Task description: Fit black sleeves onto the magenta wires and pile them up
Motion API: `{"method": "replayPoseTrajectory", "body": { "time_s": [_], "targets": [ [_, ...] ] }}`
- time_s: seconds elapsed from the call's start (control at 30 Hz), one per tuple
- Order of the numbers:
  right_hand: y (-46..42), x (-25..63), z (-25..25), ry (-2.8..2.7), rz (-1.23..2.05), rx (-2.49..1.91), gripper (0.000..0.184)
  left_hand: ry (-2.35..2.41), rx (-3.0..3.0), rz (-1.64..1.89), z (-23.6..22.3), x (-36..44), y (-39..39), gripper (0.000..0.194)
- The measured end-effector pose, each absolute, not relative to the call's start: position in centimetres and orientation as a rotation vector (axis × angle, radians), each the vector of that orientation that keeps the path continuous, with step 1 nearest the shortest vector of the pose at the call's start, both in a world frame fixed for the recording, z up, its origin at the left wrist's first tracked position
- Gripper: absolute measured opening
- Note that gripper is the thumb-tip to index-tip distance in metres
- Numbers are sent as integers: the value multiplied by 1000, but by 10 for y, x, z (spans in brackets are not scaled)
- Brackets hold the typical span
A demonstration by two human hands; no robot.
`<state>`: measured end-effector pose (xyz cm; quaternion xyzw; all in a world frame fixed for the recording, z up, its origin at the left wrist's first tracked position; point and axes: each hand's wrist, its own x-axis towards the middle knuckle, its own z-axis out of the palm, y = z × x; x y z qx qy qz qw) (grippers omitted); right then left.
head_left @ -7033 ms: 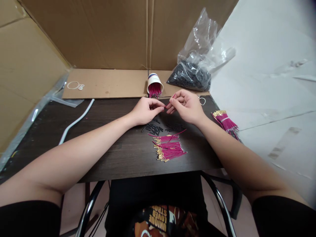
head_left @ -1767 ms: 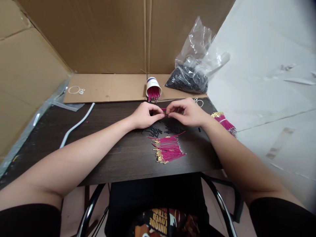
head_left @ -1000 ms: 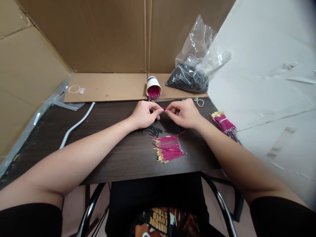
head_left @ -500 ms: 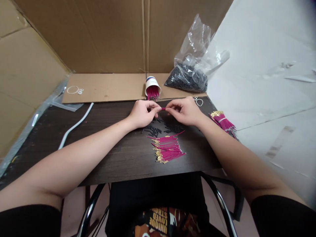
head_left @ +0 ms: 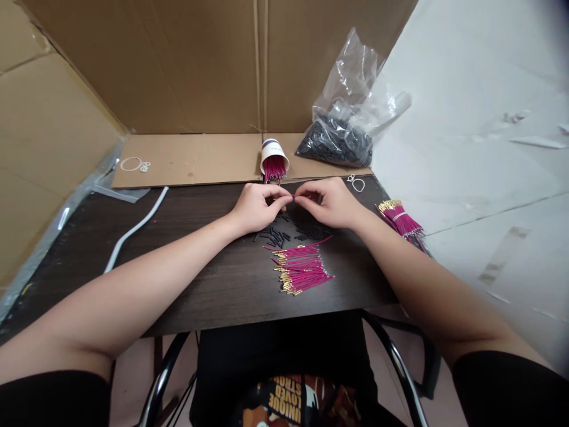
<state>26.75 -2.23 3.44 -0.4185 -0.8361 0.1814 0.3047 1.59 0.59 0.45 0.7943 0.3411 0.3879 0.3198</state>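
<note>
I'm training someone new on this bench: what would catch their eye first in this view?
Probably the magenta wires with gold tips, laid side by side on the dark table in front of the person. Next, the clear bag of black pieces at the back right, and the white cup on its side just beyond the hands, magenta wires spilling from its mouth.

The cup [head_left: 274,153] lies on the cardboard strip [head_left: 200,159], left of the bag [head_left: 340,139]. Short tubes [head_left: 278,237] sit on the bench [head_left: 200,296] (just behind the loose wires [head_left: 304,267]).
</note>
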Motion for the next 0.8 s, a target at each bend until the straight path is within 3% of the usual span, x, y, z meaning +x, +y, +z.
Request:
{"method": "replayPoseTrajectory", "body": {
  "time_s": [0.43,0.8],
  "targets": [
    [-16,275,38,-2164,412,-1120,13,1096,2121,1155,10,15,5,17],
    [-12,298,52,-2483,935,-1054,11,673,2369,798,11,11,1,14]
  ]
}}
